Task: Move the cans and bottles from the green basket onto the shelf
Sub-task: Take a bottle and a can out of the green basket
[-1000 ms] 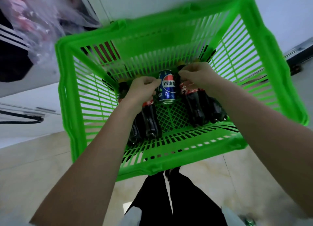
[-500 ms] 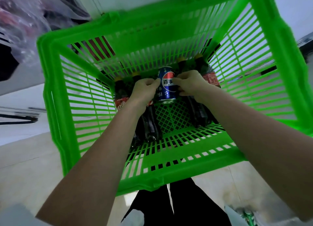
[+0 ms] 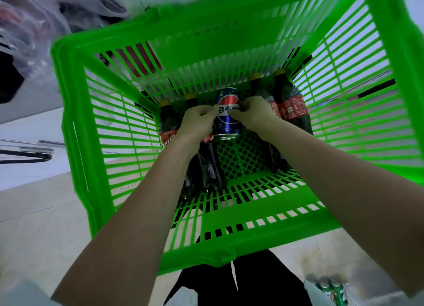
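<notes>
A green slatted basket (image 3: pixel 241 246) fills the view from above. A blue Pepsi can (image 3: pixel 227 117) lies on its floor in the middle. My left hand (image 3: pixel 198 119) grips the can's left side and my right hand (image 3: pixel 254 115) grips its right side, fingers curled onto the label. Two dark cola bottles with red labels and yellow caps lie at the left (image 3: pixel 168 126), partly under my left arm. Two more cola bottles (image 3: pixel 291 108) lie at the right, behind my right hand. No shelf can be seen.
Pale tiled floor (image 3: pixel 34 225) surrounds the basket. Clear plastic bags (image 3: pixel 34 18) hang at the upper left. Green cans (image 3: pixel 332 292) stand on the floor at the lower right. Dark trousers (image 3: pixel 241 287) show below the basket's near rim.
The view has closed in on the basket. My right hand has left the right-hand bottles and come onto the can; both hands now hold it from either side.
</notes>
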